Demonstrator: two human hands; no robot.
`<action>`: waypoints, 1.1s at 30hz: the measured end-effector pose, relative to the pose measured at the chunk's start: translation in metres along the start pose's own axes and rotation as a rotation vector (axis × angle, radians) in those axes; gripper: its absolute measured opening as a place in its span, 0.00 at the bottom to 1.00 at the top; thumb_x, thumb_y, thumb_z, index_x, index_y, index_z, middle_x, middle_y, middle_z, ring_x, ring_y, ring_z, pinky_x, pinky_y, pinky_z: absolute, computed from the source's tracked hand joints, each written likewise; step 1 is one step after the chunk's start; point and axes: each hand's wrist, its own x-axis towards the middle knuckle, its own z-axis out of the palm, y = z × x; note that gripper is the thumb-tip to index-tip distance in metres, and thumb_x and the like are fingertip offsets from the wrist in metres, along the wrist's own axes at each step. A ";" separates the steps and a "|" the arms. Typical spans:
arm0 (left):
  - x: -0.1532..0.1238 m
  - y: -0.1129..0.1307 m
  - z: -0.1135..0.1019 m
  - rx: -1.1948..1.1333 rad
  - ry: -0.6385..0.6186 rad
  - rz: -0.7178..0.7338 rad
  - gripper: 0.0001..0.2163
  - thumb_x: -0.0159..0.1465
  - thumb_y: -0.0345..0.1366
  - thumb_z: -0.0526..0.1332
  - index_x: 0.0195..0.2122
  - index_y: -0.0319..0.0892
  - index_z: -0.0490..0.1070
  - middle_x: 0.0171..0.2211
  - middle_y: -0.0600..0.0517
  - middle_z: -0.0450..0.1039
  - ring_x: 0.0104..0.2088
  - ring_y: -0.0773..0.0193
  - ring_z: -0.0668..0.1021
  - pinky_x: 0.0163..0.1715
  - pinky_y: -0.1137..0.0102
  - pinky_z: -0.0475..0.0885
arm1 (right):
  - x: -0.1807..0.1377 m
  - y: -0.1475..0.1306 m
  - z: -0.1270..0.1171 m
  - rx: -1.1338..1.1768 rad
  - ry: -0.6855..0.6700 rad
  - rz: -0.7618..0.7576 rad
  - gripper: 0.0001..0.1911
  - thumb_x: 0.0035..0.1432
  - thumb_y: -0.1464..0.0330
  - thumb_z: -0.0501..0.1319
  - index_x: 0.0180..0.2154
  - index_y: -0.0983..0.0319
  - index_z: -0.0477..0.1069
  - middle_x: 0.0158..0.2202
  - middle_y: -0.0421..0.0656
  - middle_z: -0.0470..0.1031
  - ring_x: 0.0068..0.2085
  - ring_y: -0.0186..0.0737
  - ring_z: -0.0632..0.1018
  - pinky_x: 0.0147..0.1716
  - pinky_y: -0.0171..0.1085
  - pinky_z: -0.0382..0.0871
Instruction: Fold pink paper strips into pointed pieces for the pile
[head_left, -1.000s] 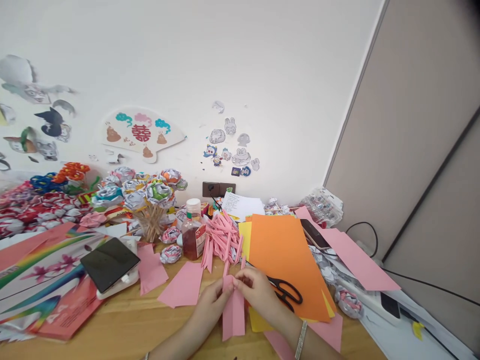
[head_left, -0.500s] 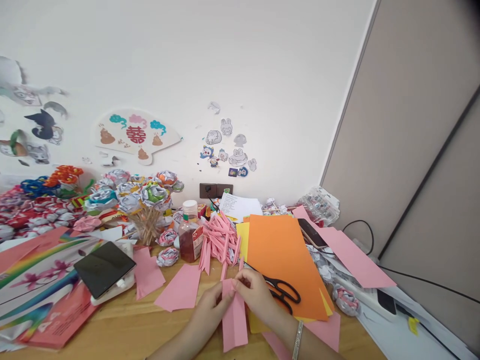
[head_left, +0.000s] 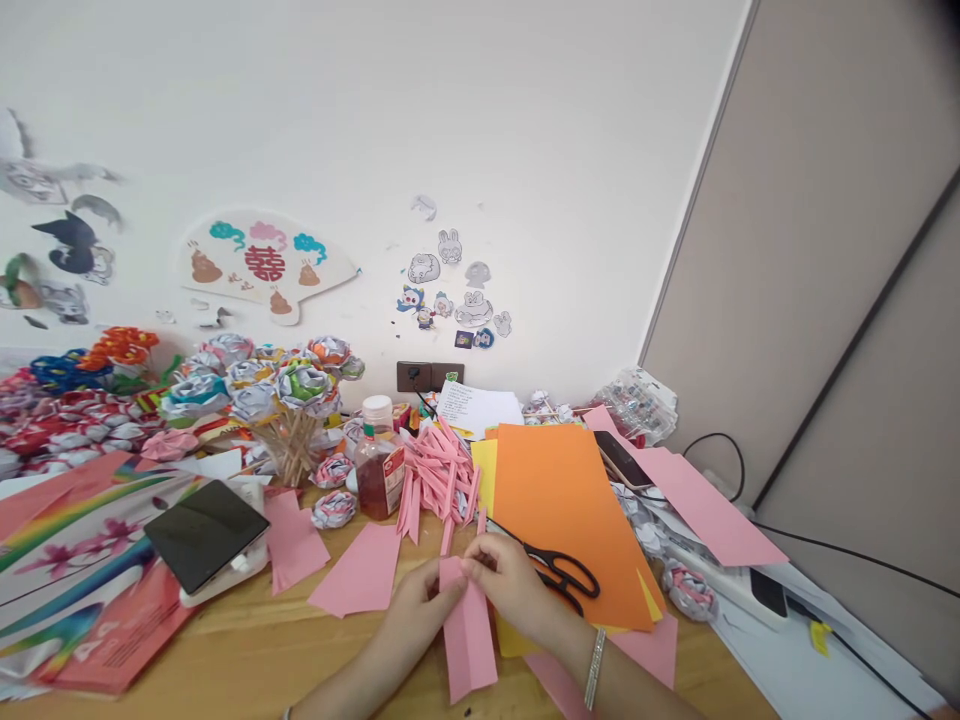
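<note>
Between my hands is a strip of pink paper (head_left: 469, 645) with a lengthwise crease, its near end hanging toward the table's front edge. My left hand (head_left: 424, 605) pinches its far left edge between thumb and fingers. My right hand (head_left: 504, 580) grips the far right edge, thumb close to the left thumb. Just beyond the hands lies a heap of folded pink paper strips (head_left: 439, 470). Black-handled scissors (head_left: 566, 575) rest on orange paper (head_left: 559, 500), right beside my right hand. Flat pink paper pieces (head_left: 364, 575) lie left of my left hand.
A bottle of reddish liquid (head_left: 379, 475) stands behind the pink pieces. Paper flowers (head_left: 285, 385) crowd the back left. A dark tablet-like device (head_left: 206, 535) lies at left. On the right are a phone (head_left: 622, 460), a long pink sheet (head_left: 712, 510) and cables.
The view has shifted slightly. Both hands keep hold of the pink paper strip in nearly the same place, with only tiny finger movement.
</note>
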 end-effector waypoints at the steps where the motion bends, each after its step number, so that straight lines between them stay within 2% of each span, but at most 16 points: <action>1: 0.000 0.000 0.000 -0.013 -0.007 0.010 0.13 0.54 0.44 0.53 0.23 0.39 0.67 0.24 0.53 0.70 0.28 0.62 0.69 0.27 0.72 0.64 | 0.000 -0.001 -0.001 0.001 -0.013 -0.011 0.07 0.51 0.71 0.55 0.22 0.63 0.65 0.21 0.36 0.63 0.26 0.32 0.65 0.25 0.30 0.58; 4: 0.000 0.001 -0.002 0.010 0.026 0.043 0.15 0.57 0.45 0.50 0.21 0.40 0.64 0.21 0.55 0.65 0.26 0.64 0.67 0.26 0.73 0.62 | 0.000 -0.003 -0.001 -0.023 -0.031 -0.051 0.09 0.52 0.69 0.56 0.21 0.63 0.65 0.21 0.36 0.63 0.26 0.31 0.65 0.25 0.30 0.57; 8: 0.002 0.003 -0.004 0.100 0.072 0.052 0.16 0.56 0.47 0.49 0.18 0.42 0.58 0.17 0.57 0.58 0.23 0.65 0.65 0.23 0.74 0.59 | 0.000 -0.001 0.000 -0.089 -0.048 -0.054 0.08 0.52 0.71 0.55 0.21 0.63 0.64 0.21 0.36 0.63 0.24 0.31 0.64 0.24 0.29 0.55; 16: 0.004 0.001 -0.006 0.186 0.118 0.087 0.16 0.57 0.46 0.48 0.17 0.42 0.58 0.18 0.57 0.58 0.23 0.65 0.64 0.23 0.73 0.59 | 0.000 0.002 -0.003 -0.138 -0.128 -0.017 0.09 0.51 0.71 0.54 0.21 0.63 0.61 0.19 0.34 0.60 0.23 0.30 0.62 0.22 0.29 0.52; 23: 0.004 -0.002 -0.007 0.246 0.111 0.113 0.15 0.57 0.45 0.50 0.18 0.42 0.58 0.17 0.57 0.59 0.22 0.65 0.65 0.22 0.73 0.57 | 0.000 0.003 -0.006 -0.068 -0.175 0.040 0.07 0.52 0.70 0.53 0.23 0.63 0.61 0.21 0.35 0.59 0.24 0.29 0.62 0.22 0.28 0.53; 25: 0.004 -0.001 -0.008 0.153 0.123 0.090 0.15 0.56 0.46 0.51 0.18 0.42 0.59 0.18 0.57 0.60 0.23 0.64 0.66 0.24 0.73 0.59 | 0.000 0.004 -0.006 -0.052 -0.160 0.042 0.07 0.53 0.70 0.53 0.23 0.63 0.61 0.21 0.35 0.59 0.24 0.29 0.61 0.22 0.28 0.53; 28: 0.004 -0.001 -0.008 -0.197 0.113 -0.054 0.16 0.55 0.49 0.52 0.21 0.41 0.63 0.20 0.55 0.66 0.25 0.63 0.69 0.26 0.71 0.63 | 0.000 0.006 -0.006 -0.036 -0.121 0.036 0.07 0.52 0.70 0.53 0.23 0.63 0.60 0.21 0.35 0.60 0.24 0.29 0.62 0.23 0.28 0.53; 31: 0.006 -0.001 -0.008 -0.558 -0.001 -0.253 0.18 0.52 0.52 0.54 0.26 0.39 0.66 0.21 0.52 0.71 0.24 0.61 0.73 0.24 0.69 0.66 | 0.000 0.008 -0.006 -0.034 -0.091 0.035 0.07 0.52 0.71 0.54 0.23 0.63 0.61 0.21 0.35 0.61 0.24 0.29 0.62 0.23 0.29 0.54; 33: 0.007 0.000 -0.009 -0.655 -0.063 -0.308 0.17 0.50 0.50 0.58 0.26 0.39 0.66 0.21 0.51 0.71 0.23 0.61 0.73 0.23 0.69 0.67 | 0.001 0.007 -0.006 -0.042 -0.078 0.041 0.07 0.51 0.71 0.54 0.23 0.63 0.61 0.21 0.35 0.61 0.24 0.29 0.62 0.23 0.29 0.54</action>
